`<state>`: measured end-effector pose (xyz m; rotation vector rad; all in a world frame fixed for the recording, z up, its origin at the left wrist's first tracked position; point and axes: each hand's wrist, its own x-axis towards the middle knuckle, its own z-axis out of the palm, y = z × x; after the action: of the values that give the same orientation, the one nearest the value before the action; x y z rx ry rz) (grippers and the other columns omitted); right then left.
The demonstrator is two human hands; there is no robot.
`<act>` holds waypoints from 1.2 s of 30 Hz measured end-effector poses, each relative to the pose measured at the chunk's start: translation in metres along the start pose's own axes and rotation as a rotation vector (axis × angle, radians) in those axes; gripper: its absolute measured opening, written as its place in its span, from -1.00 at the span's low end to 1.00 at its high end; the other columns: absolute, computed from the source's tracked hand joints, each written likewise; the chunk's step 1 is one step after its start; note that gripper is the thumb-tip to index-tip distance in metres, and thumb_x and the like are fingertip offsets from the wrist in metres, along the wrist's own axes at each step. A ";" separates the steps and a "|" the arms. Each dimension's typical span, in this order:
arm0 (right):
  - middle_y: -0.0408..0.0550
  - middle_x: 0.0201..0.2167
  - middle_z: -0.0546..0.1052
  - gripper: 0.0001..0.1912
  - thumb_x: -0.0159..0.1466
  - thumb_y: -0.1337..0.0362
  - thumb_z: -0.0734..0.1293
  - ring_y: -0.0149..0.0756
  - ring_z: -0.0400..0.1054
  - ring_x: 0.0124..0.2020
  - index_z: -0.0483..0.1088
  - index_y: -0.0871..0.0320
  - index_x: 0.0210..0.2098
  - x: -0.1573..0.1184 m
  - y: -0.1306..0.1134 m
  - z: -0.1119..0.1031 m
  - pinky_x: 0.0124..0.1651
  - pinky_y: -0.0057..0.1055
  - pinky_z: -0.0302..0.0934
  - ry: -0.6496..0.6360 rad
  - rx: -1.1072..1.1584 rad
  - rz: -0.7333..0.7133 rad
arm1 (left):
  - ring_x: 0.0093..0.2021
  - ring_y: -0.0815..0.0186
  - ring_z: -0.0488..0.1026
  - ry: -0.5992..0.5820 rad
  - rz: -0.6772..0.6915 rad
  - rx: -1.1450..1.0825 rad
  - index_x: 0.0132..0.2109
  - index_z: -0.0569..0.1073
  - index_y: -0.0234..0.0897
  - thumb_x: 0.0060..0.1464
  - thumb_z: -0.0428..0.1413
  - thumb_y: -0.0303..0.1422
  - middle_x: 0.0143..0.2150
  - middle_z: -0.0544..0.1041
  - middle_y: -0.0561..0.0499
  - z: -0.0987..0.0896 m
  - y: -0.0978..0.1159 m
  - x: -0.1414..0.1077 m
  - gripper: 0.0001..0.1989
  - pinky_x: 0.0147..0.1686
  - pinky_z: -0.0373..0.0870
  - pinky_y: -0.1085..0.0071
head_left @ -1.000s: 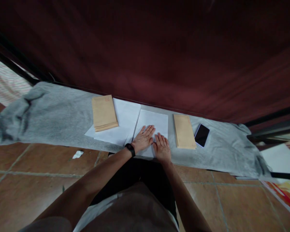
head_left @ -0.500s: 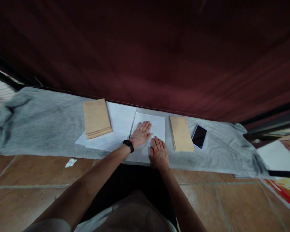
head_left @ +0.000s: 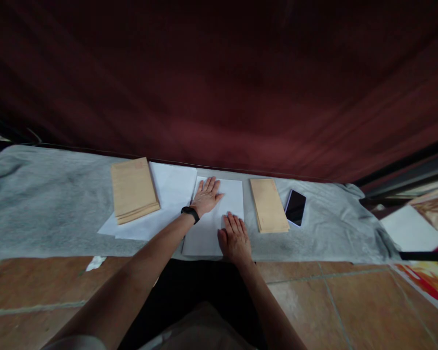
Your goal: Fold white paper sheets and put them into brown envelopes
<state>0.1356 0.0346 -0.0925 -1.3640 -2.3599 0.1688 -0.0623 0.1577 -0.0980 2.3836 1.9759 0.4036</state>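
A white sheet of paper (head_left: 228, 192) lies in front of me on the grey cloth. Flat on its upper left part rests my left hand (head_left: 206, 197), fingers spread, with a black band on the wrist. My right hand (head_left: 237, 238) lies on the sheet's lower right side, its fingers stretched out and lying flat. Neither hand grips anything. To the left, a stack of brown envelopes (head_left: 133, 187) sits on other white sheets (head_left: 173, 184). Just right of the paper is a narrower stack of brown envelopes (head_left: 269, 204).
A phone (head_left: 295, 208) with a dark screen lies right of the narrow envelopes. Grey cloth (head_left: 58, 204) covers the long surface. Behind it hangs a dark red sheet (head_left: 219, 97). A white scrap (head_left: 95, 263) is on the tiled floor (head_left: 299, 301).
My left hand has slid a little up and left across the paper, and my right hand sits slightly lower, so they are farther apart. The view has shifted slightly.
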 end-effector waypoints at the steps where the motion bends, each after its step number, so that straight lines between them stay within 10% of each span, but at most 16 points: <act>1: 0.12 0.38 0.25 -0.45 0.44 0.19 0.16 -0.07 0.07 0.41 0.16 0.21 0.37 0.000 0.000 -0.001 0.41 -0.04 -0.03 -0.003 -0.001 0.001 | 0.48 -0.03 -0.02 0.000 -0.011 0.001 0.43 0.13 -0.39 0.37 -0.20 -0.10 0.47 0.08 -0.29 0.000 0.000 0.002 -0.36 0.39 -0.12 -0.12; 8: 0.12 0.37 0.27 -0.46 0.43 0.20 0.17 -0.07 0.06 0.41 0.19 0.23 0.36 0.002 -0.002 -0.002 0.42 -0.04 -0.03 -0.007 0.006 0.002 | 0.48 0.01 -0.03 -0.034 0.040 0.003 0.41 0.18 -0.33 0.38 -0.21 -0.19 0.47 0.12 -0.17 -0.005 0.015 -0.010 -0.43 0.41 -0.15 -0.12; 20: 0.21 0.36 0.26 -0.49 0.46 0.29 0.09 -0.06 0.08 0.41 0.22 0.31 0.34 0.014 0.011 0.005 0.39 0.01 0.08 0.036 0.099 0.033 | 0.47 0.09 0.01 -0.023 0.080 0.018 0.39 0.21 -0.32 0.37 -0.16 -0.27 0.45 0.16 -0.16 -0.034 0.045 -0.131 -0.48 0.42 -0.01 -0.02; 28: 0.10 0.38 0.24 -0.49 0.50 0.22 0.06 -0.17 0.07 0.41 0.17 0.21 0.37 0.030 -0.017 0.015 0.42 -0.06 0.01 -0.068 0.120 -0.044 | 0.46 0.10 0.04 -0.027 0.123 0.065 0.38 0.20 -0.47 0.31 -0.12 -0.35 0.41 0.21 -0.27 -0.034 0.062 -0.140 -0.45 0.44 -0.06 0.04; 36: 0.12 0.40 0.20 -0.44 0.48 0.16 0.11 -0.08 0.03 0.42 0.11 0.25 0.40 0.009 0.007 0.006 0.42 -0.06 -0.05 -0.020 -0.052 0.003 | 0.45 0.10 0.06 0.033 0.051 0.021 0.41 0.12 -0.47 0.36 -0.14 -0.23 0.43 0.19 -0.27 -0.036 0.050 -0.153 -0.41 0.41 0.05 0.07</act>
<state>0.1346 0.0461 -0.0975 -1.3954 -2.3947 0.1236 -0.0472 -0.0055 -0.0825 2.4606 1.9451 0.4292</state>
